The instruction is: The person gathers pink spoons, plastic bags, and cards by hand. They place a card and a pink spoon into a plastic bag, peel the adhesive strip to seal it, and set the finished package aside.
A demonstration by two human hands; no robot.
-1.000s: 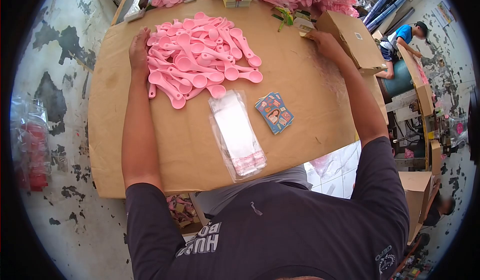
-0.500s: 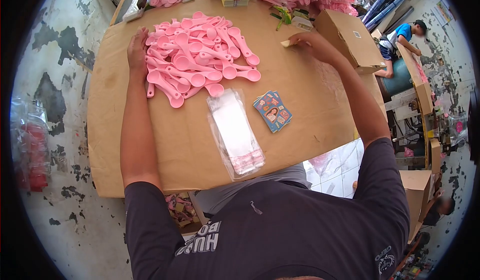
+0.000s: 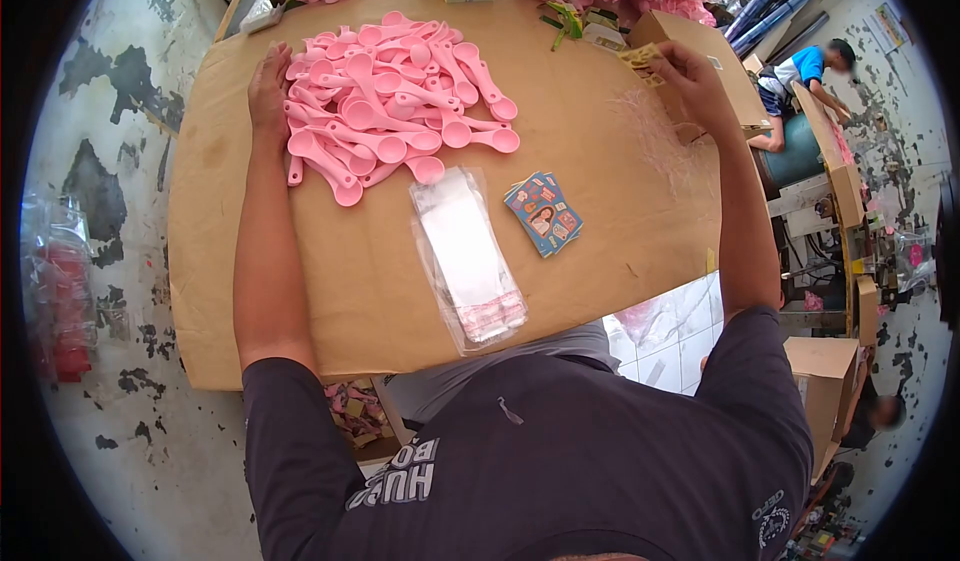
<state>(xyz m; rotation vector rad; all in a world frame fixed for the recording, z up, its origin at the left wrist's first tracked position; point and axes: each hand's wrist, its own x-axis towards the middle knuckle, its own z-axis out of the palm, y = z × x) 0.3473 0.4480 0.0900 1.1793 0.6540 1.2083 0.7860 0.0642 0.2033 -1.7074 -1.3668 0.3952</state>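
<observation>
pink spoons (image 3: 385,101): loose heap on the desk (image 3: 350,311), handles and bowls crossed; a hard nudge could spill the outer ones, since little seems to lock them together. your left hand (image 3: 268,96) is open, fingers extended along the heap's left side; uneven pressure there could send spoons towards the clear sleeves (image 3: 470,251) just beside its lower edge. sleeves lie near the front edge of the desk; being thin and apparently slick, they could slide off if your body brushes them. cards (image 3: 543,216) to their right, stacked askew; a dragging forearm could fan them out. farther right, your right hand (image 3: 692,83) grips a yellowish piece (image 3: 640,57) by fingertips, beside the carton (image 3: 748,101); it looks thin, so could crumple or slip if pinched unevenly or caught on cardboard.
</observation>
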